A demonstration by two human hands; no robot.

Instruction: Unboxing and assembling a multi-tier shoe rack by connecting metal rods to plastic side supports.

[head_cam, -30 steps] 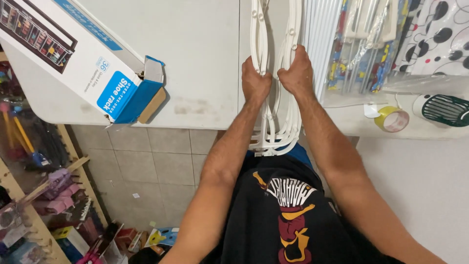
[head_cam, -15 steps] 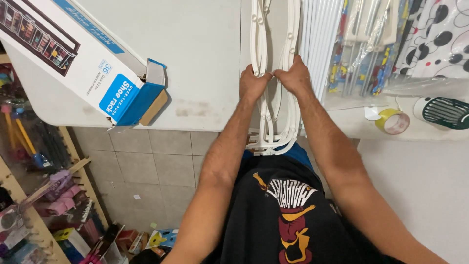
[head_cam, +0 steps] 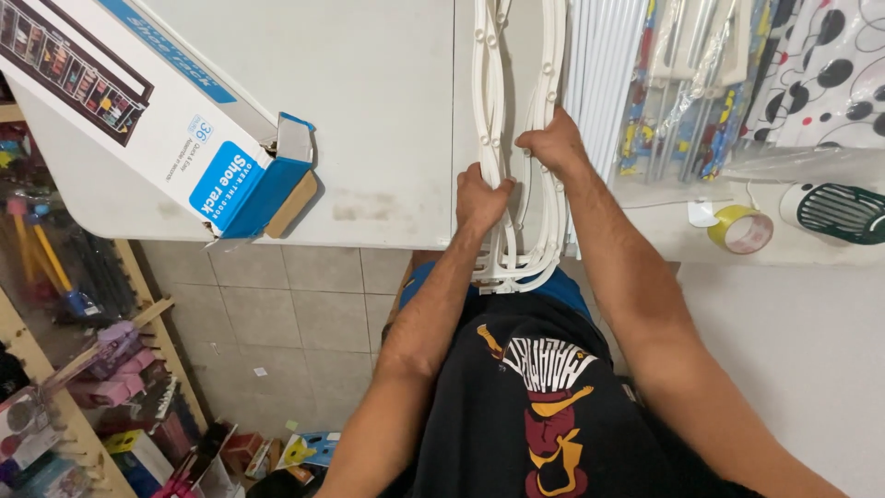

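The left hand [head_cam: 481, 195] is clenched around the left side of a bundle of white plastic frames [head_cam: 521, 138], and the right hand [head_cam: 551, 146] is clenched around its right side, slightly farther up. The bundle lies lengthwise on the white surface [head_cam: 369, 111], its rounded end hanging over the near edge. The loose pieces look liable to splay or slide off if either grip eases. An open long box [head_cam: 175, 138] juts past the edge at left; a tape roll [head_cam: 740, 228] sits right.
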